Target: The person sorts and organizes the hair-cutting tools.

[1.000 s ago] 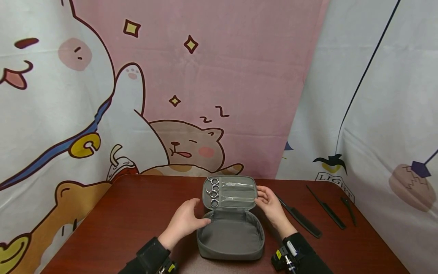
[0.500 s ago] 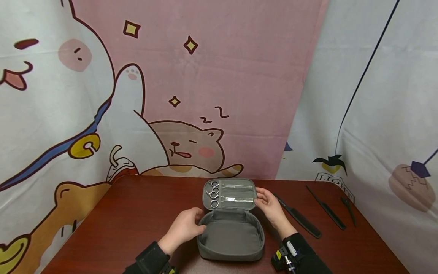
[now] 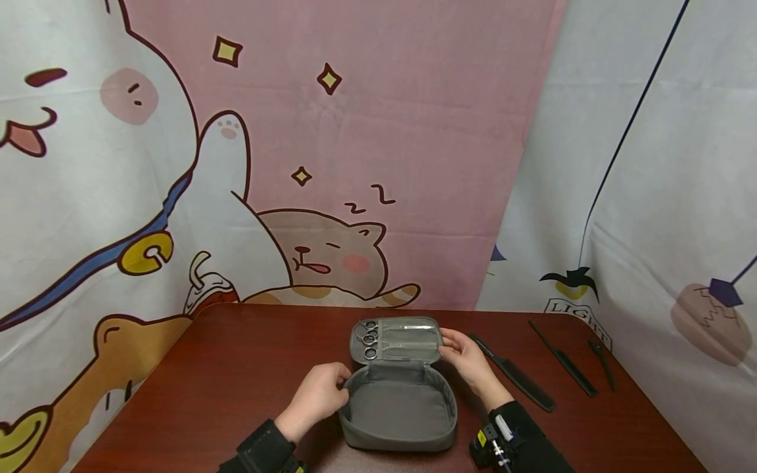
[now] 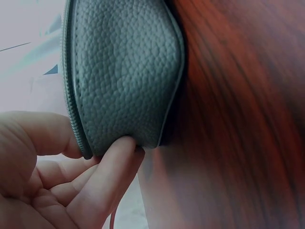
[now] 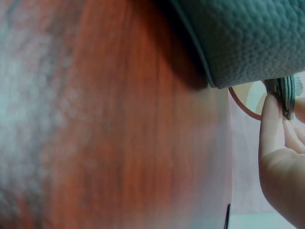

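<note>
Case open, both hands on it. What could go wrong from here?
1. Left hand pinches the case at its rim: fingers could get caught if the lid shuts.
2. Scissors sit in the lid, handles exposed: they might slip out if it tips.
3. Right hand is close to the nearest comb, which could get knocked.

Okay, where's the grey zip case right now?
In the head view, the grey zip case sits bottom centre on the table, between the left hand and right hand.
</note>
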Demonstrator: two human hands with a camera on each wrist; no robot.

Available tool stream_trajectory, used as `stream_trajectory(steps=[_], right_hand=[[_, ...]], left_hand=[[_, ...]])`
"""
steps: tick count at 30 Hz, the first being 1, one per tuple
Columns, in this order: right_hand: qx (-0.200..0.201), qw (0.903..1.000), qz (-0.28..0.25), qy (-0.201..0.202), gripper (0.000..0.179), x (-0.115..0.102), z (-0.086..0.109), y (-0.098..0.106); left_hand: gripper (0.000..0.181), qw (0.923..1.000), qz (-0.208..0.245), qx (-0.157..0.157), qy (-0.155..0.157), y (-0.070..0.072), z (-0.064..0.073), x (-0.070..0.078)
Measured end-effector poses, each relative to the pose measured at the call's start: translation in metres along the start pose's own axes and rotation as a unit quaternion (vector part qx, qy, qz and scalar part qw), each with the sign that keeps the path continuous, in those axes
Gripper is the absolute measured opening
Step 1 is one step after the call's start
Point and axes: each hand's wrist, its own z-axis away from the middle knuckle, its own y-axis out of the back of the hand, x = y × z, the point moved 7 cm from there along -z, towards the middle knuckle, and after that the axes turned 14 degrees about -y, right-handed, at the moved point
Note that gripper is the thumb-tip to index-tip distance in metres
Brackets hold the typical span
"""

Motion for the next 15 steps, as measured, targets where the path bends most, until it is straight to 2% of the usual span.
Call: stream_trajectory(steps=[7, 9, 15], right_hand=[[-0.017, 0.9997, 0.011, -0.013, 0.04, 0.0035, 0.0003, -0.0011], [-0.027, 0.9994, 0.023, -0.004, 0.04, 0.0044, 0.0003, -0.001], [-0.043, 0.9976, 0.039, -0.036, 0.042, 0.0079, 0.0022, -0.0037]], left_hand=[[0.016, 1.0, 0.002, -0.002, -0.003, -0.0013, -0.0002, -0.0001], [0.017, 1.0, 0.002, -0.004, -0.003, -0.0016, -0.0002, 0.0001], [0.018, 1.0, 0.004, -0.007, -0.001, -0.0013, -0.0002, 0.0009]])
